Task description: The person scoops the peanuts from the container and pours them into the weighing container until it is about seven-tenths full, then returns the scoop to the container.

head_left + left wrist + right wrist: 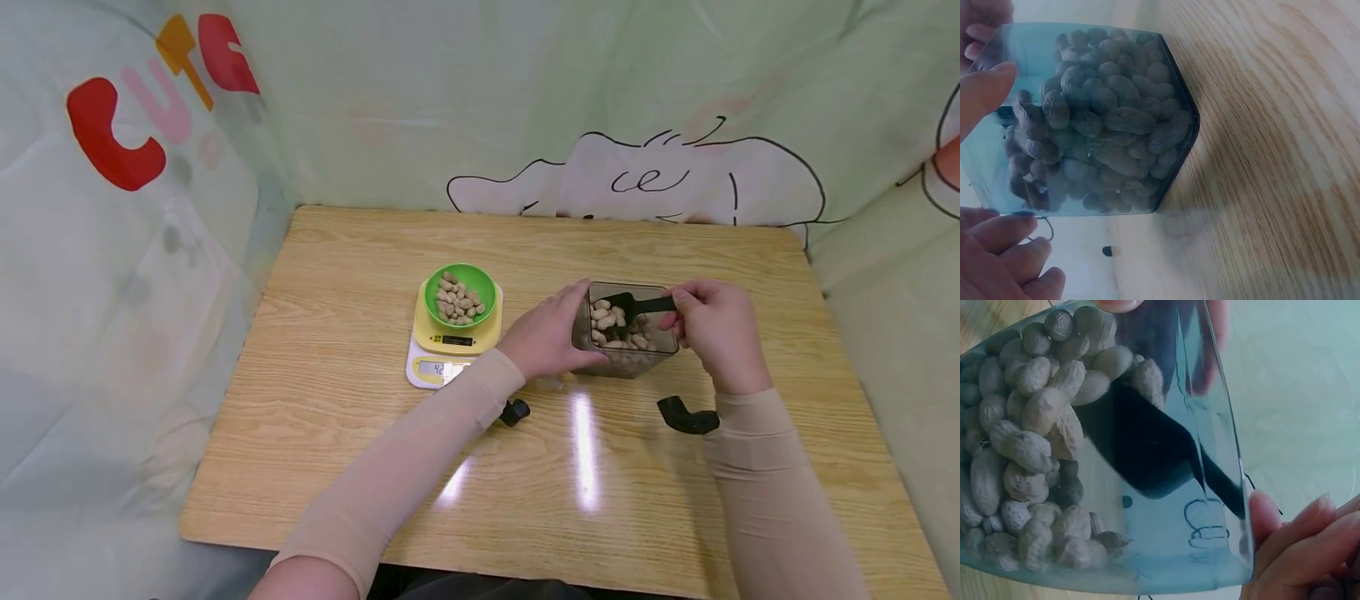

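Observation:
A clear grey plastic container [626, 362] of unshelled peanuts [1124, 120] stands on the table. My left hand [551, 333] grips it from the left, thumb on the near wall and fingers along the other side. With my right hand [720, 329] I pinch the handle of a black scoop [637, 305] at the container's right rim. Through the wall in the right wrist view, the scoop's head [1147, 447] is down inside, its front edge against the peanuts. To the left, a green bowl [491, 287] with peanuts sits on a yellow-and-white kitchen scale [420, 367].
The scale's display [432, 368] is partly covered by my left sleeve [420, 450]. A black curved piece [686, 417] lies near my right forearm, and another small black piece [515, 412] shows beside the left one. Printed fabric [420, 108] hangs behind the wooden table [330, 317].

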`<state>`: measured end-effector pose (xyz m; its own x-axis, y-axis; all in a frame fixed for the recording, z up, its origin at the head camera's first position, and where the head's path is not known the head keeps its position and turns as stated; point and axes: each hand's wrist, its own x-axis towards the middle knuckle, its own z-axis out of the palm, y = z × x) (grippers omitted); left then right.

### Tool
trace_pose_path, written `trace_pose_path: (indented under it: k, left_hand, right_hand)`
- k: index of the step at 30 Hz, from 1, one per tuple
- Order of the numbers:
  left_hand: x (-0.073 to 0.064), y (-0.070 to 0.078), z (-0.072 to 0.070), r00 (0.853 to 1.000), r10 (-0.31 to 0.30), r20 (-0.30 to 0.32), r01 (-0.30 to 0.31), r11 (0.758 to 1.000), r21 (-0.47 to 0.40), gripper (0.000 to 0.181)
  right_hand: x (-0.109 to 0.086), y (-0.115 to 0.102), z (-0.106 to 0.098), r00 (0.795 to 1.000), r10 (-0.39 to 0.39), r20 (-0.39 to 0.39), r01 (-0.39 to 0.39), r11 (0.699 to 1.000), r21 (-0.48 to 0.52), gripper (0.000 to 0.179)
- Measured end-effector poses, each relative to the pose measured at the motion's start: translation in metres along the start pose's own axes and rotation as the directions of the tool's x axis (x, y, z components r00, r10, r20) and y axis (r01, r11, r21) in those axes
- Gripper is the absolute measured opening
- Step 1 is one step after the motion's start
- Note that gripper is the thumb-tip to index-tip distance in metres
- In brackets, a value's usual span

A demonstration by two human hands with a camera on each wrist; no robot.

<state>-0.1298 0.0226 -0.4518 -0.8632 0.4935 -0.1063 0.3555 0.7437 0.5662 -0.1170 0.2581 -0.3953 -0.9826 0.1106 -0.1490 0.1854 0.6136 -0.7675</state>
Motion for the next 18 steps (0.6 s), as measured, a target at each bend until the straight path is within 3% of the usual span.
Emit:
trace_pose_path:
  k: [3, 10, 18]
  left_hand:
    - [0.000, 0.000, 0.000, 1.000, -0.002, 0.004, 0.002, 1.000, 0.003, 0.120]
    - [-0.001, 0.001, -0.001, 1.000, 0.000, 0.004, 0.000, 1.000, 0.001, 0.120]
    - [-0.001, 0.000, -0.001, 1.000, -0.014, 0.017, 0.014, 1.000, 0.016, 0.120]
  right_hand:
    - [0.000, 0.002, -0.001, 1.000, 0.012, 0.014, -0.012, 0.999, 0.037, 0.041]
    - [-0.002, 0.007, -0.004, 0.999, -0.049, 0.012, 0.049, 0.997, 0.055, 0.034]
    - [0.000, 0.012, -0.009, 0.996, 0.061, 0.072, -0.075, 0.975, 0.208, 0.035]
